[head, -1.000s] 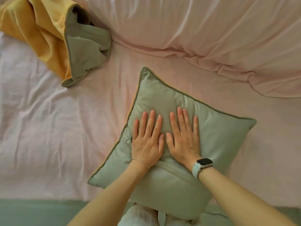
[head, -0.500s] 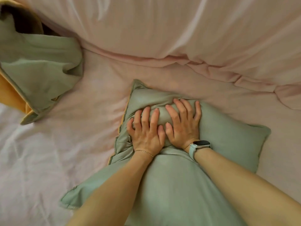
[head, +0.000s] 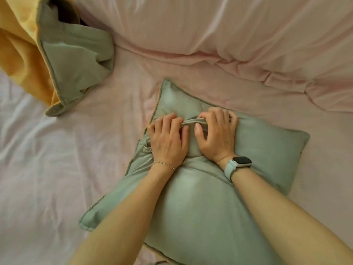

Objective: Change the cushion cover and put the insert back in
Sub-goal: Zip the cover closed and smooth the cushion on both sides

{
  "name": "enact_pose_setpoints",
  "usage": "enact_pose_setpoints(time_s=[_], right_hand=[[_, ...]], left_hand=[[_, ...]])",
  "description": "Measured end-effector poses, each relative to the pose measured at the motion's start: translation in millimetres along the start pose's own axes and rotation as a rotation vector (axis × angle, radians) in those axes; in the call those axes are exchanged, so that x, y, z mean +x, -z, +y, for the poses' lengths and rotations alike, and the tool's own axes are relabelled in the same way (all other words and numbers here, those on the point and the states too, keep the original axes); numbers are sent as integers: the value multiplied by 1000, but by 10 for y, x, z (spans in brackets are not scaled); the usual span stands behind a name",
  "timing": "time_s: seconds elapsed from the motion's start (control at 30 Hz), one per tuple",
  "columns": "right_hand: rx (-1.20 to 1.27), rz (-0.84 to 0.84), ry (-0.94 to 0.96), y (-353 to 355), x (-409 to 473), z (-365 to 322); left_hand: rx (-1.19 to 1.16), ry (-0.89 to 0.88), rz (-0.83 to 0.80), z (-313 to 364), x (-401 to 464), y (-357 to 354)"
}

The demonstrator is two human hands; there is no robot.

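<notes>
Since a moment ago both hands have curled from flat pressing to gripping: the left hand [head: 168,139] and right hand [head: 215,136] now pinch a raised fold of the sage-green cushion [head: 200,197] between them. The cushion lies at centre frame on the pink bedsheet [head: 76,150] — a yellow-and-green cover [head: 57,60] crumpled at upper left.

Soft dim daylight, wide-angle edge warping
</notes>
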State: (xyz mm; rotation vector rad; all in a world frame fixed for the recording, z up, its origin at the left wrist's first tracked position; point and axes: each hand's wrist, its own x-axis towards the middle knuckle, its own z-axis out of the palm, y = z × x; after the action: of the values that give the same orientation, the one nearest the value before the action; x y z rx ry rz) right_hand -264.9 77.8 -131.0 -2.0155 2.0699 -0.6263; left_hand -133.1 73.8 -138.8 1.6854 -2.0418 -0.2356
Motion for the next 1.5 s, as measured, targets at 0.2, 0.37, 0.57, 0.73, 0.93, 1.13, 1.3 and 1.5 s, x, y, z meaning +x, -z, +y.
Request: enact_pose_setpoints(time_s=[0.2,0.37,0.57,0.73,0.93,1.13,1.3,1.5], right_hand=[[201,2,-74,428,-330,-186],[-4,-70,-182,527,-135,-382],[-98,-346,-218,309,-244,-483],[-74,-307,-102,302,-326,-465],[-7,-291,-114,354,-232,-409],[67,-205,-267,513,17,-442],[347,-735,-260,767,621,-326],[550,-813,-236,852,658,-341]], left_hand=[[-111,-25,-18,154,-469,399],[-60,-17,-201,250,-655,661],[-278,116,-228,269,-986,912],[-565,682,-225,28,25,877],[-787,776,-516,-82,489,581],[-831,884,-147,135,383,514],[-1066,845,-164,114,312,754],[-1096,765,-438,-58,422,989]])
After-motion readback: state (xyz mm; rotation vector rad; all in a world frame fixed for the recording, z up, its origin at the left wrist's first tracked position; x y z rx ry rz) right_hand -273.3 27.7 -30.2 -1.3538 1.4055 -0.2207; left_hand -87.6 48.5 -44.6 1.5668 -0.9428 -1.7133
